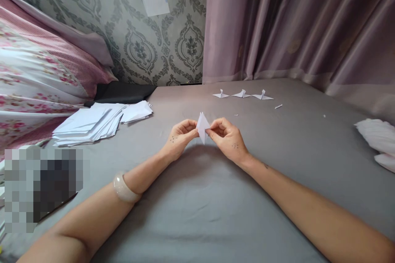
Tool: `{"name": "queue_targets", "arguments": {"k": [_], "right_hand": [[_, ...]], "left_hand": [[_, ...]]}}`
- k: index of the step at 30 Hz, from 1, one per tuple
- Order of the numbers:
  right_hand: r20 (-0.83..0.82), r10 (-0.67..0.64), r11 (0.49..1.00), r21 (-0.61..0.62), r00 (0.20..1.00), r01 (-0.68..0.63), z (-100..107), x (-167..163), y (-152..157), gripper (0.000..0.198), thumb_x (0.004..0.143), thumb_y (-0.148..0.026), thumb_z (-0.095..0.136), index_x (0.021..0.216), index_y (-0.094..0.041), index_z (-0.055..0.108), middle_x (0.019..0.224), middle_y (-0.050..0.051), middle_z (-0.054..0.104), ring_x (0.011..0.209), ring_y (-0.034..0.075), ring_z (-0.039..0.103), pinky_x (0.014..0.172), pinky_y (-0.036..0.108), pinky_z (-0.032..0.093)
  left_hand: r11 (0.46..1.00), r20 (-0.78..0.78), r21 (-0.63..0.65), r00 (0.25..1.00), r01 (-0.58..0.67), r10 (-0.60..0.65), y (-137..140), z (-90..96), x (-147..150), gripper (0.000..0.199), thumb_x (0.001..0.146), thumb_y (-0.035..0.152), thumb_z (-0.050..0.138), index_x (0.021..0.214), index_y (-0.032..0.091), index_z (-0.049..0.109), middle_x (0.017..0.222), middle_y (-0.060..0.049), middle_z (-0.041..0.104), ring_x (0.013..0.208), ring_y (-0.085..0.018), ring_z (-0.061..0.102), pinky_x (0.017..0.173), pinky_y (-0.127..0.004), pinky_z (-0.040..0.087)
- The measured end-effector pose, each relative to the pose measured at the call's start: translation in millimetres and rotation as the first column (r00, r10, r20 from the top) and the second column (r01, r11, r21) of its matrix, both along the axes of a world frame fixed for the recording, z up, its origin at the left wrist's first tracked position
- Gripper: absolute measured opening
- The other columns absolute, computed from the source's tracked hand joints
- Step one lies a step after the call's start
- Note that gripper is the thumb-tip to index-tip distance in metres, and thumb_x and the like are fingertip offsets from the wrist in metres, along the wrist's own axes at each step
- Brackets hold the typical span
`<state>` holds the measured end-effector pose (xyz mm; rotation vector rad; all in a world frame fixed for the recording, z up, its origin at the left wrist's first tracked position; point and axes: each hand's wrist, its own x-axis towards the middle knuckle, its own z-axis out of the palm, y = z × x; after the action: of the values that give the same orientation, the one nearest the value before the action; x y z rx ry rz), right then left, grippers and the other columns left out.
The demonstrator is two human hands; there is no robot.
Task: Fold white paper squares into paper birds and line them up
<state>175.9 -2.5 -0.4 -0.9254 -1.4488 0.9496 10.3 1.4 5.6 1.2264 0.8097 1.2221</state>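
A small white folded paper [203, 126], kite-shaped with a split tip at the top, is held up above the grey sheet between both hands. My left hand [180, 137] pinches its left edge between thumb and fingers. On the right edge, my right hand [228, 139] has a similar pinch with thumb and forefinger. Beyond the hands stand several folded paper cranes: a left one [221, 94], a middle one [242, 94] and a right one [262, 95], wings spread.
A stack of white paper sheets [89, 123] and a smaller pile [137, 111] lie to the left, before a black cloth [123, 91]. A white paper scrap [278, 107] lies near the cranes. White crumpled material [375, 135] sits at the right edge. Curtains [262, 24] hang behind.
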Motion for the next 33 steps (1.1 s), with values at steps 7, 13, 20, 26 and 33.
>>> {"name": "queue_targets", "arguments": {"k": [7, 13, 20, 26, 33], "right_hand": [[0.110, 0.054, 0.998, 0.028, 0.992, -0.058, 4, 1, -6, 0.011, 0.078, -0.027, 0.061, 0.085, -0.020, 0.065, 0.092, 0.005, 0.069, 0.083, 0.017, 0.065, 0.079, 0.033, 0.052], [0.171, 0.028, 0.999, -0.040, 0.985, -0.021, 10, -3, -12, 0.032, 0.071, -0.043, 0.073, 0.089, -0.019, 0.063, 0.094, 0.007, 0.068, 0.084, 0.019, 0.064, 0.078, 0.036, 0.052], [0.153, -0.009, 0.996, 0.084, 0.988, -0.004, 7, -4, -9, 0.015, 0.081, -0.034, 0.062, 0.082, -0.020, 0.069, 0.089, 0.006, 0.068, 0.084, 0.017, 0.064, 0.078, 0.033, 0.052], [0.121, -0.025, 0.997, 0.082, 0.992, 0.015, 6, -3, -6, 0.014, 0.078, -0.033, 0.066, 0.076, -0.020, 0.070, 0.086, 0.005, 0.067, 0.080, 0.017, 0.064, 0.076, 0.032, 0.053], [0.149, -0.037, 0.995, 0.093, 0.988, 0.024, 4, -1, -6, 0.019, 0.080, -0.038, 0.065, 0.076, -0.021, 0.072, 0.087, 0.004, 0.065, 0.076, 0.015, 0.062, 0.074, 0.031, 0.052]], "left_hand": [[0.999, -0.009, 0.011, 0.999, -0.041, 0.041, 0, 2.1, 1, 0.024, 0.069, 0.030, 0.080, 0.080, 0.014, 0.066, 0.077, -0.001, 0.069, 0.071, -0.012, 0.062, 0.074, -0.027, 0.049], [0.989, -0.102, 0.140, 0.993, -0.047, 0.061, -4, 1.9, 2, 0.024, 0.073, 0.032, 0.077, 0.082, 0.014, 0.065, 0.094, -0.006, 0.069, 0.085, -0.015, 0.063, 0.083, -0.031, 0.049], [0.989, -0.062, 0.145, 0.998, 0.014, -0.005, -6, 5.3, 3, 0.019, 0.074, 0.029, 0.076, 0.081, 0.015, 0.065, 0.104, -0.007, 0.067, 0.103, -0.019, 0.060, 0.095, -0.035, 0.045], [0.990, -0.059, 0.139, 0.998, -0.003, 0.011, -2, 3.6, 1, 0.020, 0.071, 0.028, 0.078, 0.077, 0.016, 0.064, 0.089, -0.002, 0.064, 0.085, -0.013, 0.059, 0.081, -0.027, 0.046], [0.990, -0.056, 0.135, 0.997, -0.036, 0.044, -1, 4.4, 1, 0.019, 0.069, 0.028, 0.079, 0.075, 0.015, 0.066, 0.090, -0.003, 0.065, 0.083, -0.013, 0.059, 0.078, -0.026, 0.046]]}}
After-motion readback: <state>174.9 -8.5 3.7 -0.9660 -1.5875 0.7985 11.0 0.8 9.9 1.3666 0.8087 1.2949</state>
